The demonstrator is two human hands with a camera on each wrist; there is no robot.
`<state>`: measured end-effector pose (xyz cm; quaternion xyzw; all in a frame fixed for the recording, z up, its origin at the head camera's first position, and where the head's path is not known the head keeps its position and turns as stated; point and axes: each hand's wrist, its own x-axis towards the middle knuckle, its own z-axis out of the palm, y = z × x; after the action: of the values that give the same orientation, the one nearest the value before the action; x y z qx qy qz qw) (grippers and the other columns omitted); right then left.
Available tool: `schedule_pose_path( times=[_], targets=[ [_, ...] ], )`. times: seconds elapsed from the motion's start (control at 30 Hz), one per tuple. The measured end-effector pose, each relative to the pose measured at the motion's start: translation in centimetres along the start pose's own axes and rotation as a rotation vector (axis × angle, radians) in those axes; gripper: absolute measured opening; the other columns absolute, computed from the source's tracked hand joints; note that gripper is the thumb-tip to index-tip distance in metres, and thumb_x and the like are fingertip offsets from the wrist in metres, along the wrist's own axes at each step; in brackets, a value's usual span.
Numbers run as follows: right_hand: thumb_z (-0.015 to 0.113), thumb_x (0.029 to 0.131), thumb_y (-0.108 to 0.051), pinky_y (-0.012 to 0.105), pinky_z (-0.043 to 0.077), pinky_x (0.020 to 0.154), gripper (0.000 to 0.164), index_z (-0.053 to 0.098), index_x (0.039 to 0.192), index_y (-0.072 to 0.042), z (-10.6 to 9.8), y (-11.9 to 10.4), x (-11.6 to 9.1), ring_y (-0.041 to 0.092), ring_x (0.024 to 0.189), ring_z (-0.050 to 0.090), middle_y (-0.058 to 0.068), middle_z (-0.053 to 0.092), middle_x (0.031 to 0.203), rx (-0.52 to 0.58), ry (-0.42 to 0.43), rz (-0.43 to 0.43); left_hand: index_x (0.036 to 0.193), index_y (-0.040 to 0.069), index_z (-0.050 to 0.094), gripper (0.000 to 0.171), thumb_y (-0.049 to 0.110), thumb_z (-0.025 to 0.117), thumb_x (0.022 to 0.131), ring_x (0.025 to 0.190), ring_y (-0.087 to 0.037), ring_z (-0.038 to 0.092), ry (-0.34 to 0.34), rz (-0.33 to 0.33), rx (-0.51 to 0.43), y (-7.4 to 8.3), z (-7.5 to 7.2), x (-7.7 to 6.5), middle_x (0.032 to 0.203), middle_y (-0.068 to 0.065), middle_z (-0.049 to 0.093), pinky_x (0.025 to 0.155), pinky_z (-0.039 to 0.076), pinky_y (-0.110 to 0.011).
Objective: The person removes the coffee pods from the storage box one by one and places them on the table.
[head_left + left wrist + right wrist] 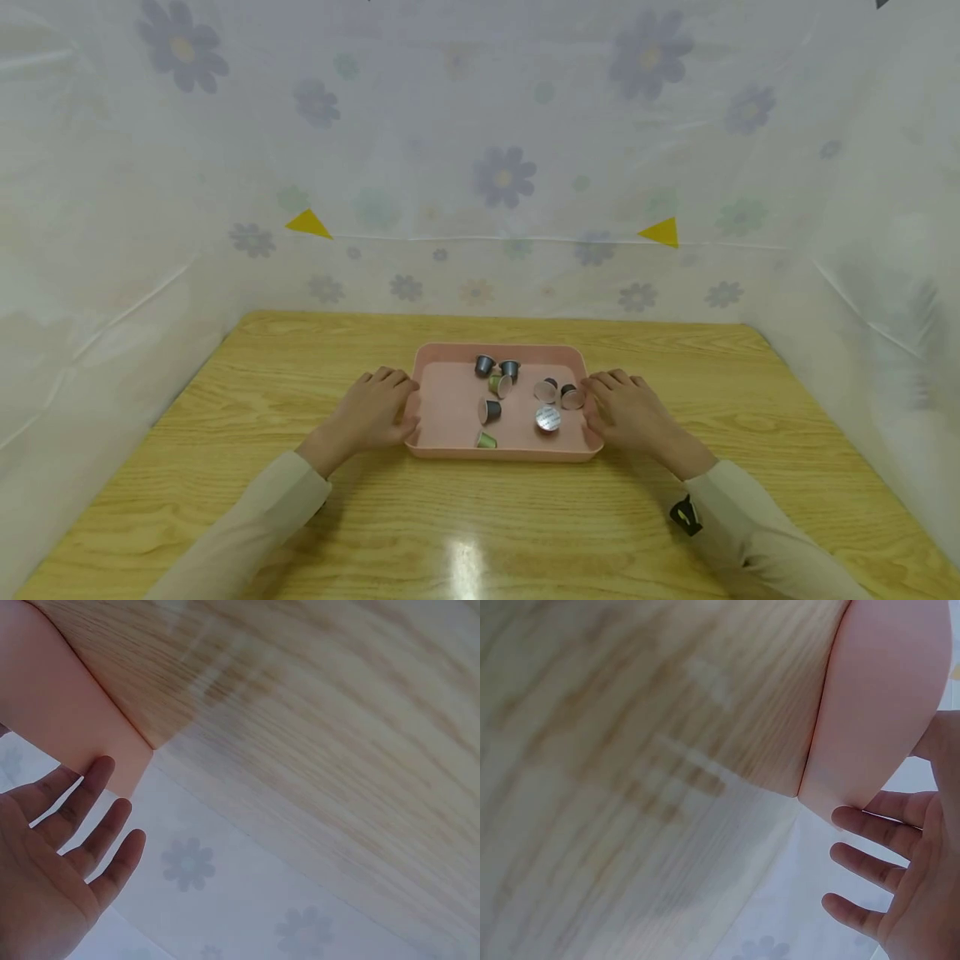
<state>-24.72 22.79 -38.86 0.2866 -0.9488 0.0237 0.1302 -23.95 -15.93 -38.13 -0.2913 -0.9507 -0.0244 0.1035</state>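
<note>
A pink tray (450, 417) sits on the table with several coffee capsules in it. My left hand (378, 410) holds the tray's left end, thumb and index finger over the rim. One fingertip (99, 772) lies against the outer wall, while the other fingers spread apart. At the opposite end my right hand (630, 414) holds the rim likewise, its thumb (936, 739) reaching over it. Dark capsules (484, 365) lie toward the back and middle of the tray. A green capsule (487, 441) is by the front wall, and a silver-lidded capsule (547, 419) faces up at the right.
Wood-grain table (465, 508) extends around the tray on all sides. A flower-patterned sheet (420, 150) hangs behind and along both sides, with two yellow triangles on the back part. A dark object (686, 515) shows beside the right sleeve (742, 508).
</note>
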Motion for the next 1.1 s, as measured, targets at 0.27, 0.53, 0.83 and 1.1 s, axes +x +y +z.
schedule_pose_path(
  times=[0.27,0.53,0.83,1.1],
  targets=[
    [0.056,0.084,-0.028,0.050,0.043,0.083,0.040,0.058,0.119,-0.009,0.0,0.1,-0.1,0.029,0.108,0.050,0.008,0.058,0.119,-0.003,0.007,-0.007,0.113,0.008,0.061,0.043,0.039,0.058,0.083,0.107,-0.030,0.052,-0.011,-0.002,0.007,0.1,-0.2,0.0,0.113,-0.008,0.059,0.088,0.045,-0.048],
    [0.058,0.083,-0.032,0.049,0.044,0.081,0.042,0.059,0.117,-0.008,0.1,0.2,0.0,0.029,0.106,0.052,0.009,0.059,0.116,-0.013,0.043,-0.022,0.111,0.011,0.062,0.037,0.036,0.056,0.084,0.106,-0.029,0.053,0.008,-0.022,-0.003,0.2,-0.3,0.1,0.110,-0.007,0.060,0.087,0.045,-0.048],
    [0.057,0.083,-0.029,0.049,0.046,0.079,0.040,0.059,0.117,-0.007,-0.2,0.0,0.4,0.030,0.104,0.053,0.009,0.059,0.114,-0.034,0.084,-0.033,0.116,0.010,0.060,0.040,0.036,0.054,0.086,0.108,-0.029,0.052,0.001,-0.094,-0.009,0.0,-0.1,0.7,0.114,-0.007,0.059,0.087,0.045,-0.048],
    [0.057,0.082,-0.026,0.049,0.045,0.079,0.041,0.058,0.118,-0.005,-0.7,0.2,0.8,0.029,0.104,0.053,0.010,0.058,0.115,-0.041,0.101,-0.076,0.121,0.009,0.057,0.044,0.036,0.056,0.086,0.110,-0.031,0.052,0.005,-0.133,-0.030,-0.2,0.2,1.1,0.119,-0.009,0.057,0.087,0.045,-0.049]
  ],
)
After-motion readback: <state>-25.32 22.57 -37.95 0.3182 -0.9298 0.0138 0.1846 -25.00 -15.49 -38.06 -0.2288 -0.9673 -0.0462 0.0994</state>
